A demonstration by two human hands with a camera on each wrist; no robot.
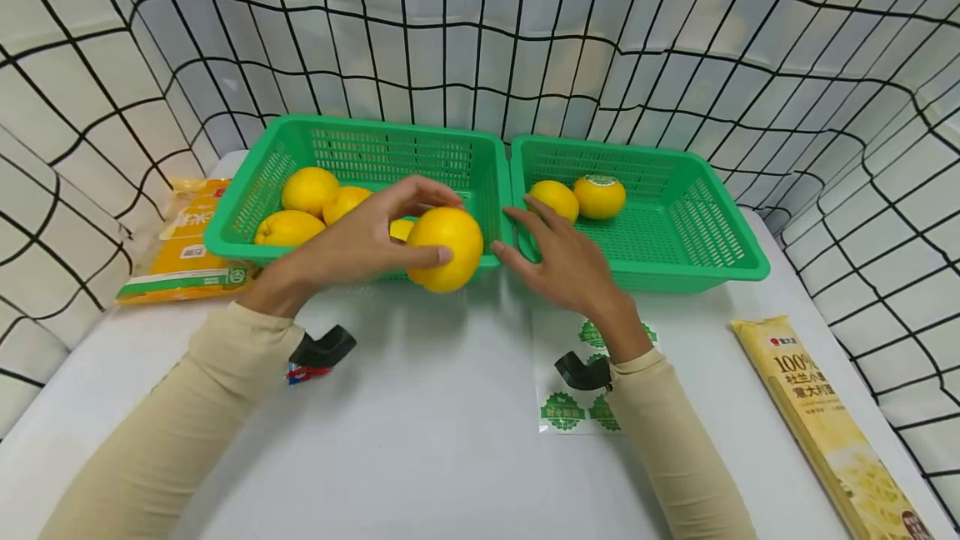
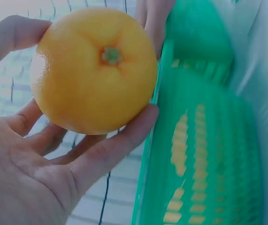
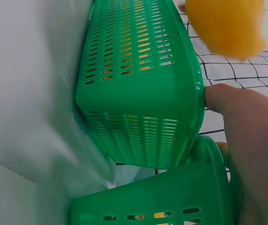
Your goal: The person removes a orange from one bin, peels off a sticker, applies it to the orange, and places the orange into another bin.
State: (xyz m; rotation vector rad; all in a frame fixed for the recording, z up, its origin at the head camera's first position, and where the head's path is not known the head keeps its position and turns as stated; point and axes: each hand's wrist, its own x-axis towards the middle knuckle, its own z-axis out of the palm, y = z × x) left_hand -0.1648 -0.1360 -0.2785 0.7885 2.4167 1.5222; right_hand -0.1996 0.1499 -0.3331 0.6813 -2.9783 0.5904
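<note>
Covering the table: a white table (image 1: 420, 440) is being seen under both arms, smooth and matte, with a clear sticker sheet (image 1: 573, 407) of green round labels lying flat near the right sleeve.
Room: the table is being enclosed by pale fabric walls (image 1: 675, 40) crossed by a black grid that is sagging in folds.
Held fruit: a yellow-orange citrus (image 1: 445, 248) is being held just in front of the near wall of the left basket, above the table; in the left wrist view its skin is showing as glossy and finely dimpled, round, with a small green stem scar facing the camera.
Left hand: the left hand (image 1: 360, 240) is being curled around the citrus, thumb on one side and fingers on the other.
Right hand: the right hand (image 1: 570, 261) is being kept flat and spread, fingertips touching the near rim where the two baskets meet; nothing is being gripped.
Left basket: a green plastic basket (image 1: 255, 215) with slotted walls is being filled by several more yellow citrus (image 1: 309, 190).
Right basket: a matching green basket (image 1: 712, 248), touching the first, is holding two citrus (image 1: 598, 195), one bearing a green label.
Packets: a yellow bag (image 1: 183, 252) is lying left of the baskets, and a long yellow pasta packet (image 1: 825, 423) is lying at the right edge.
</note>
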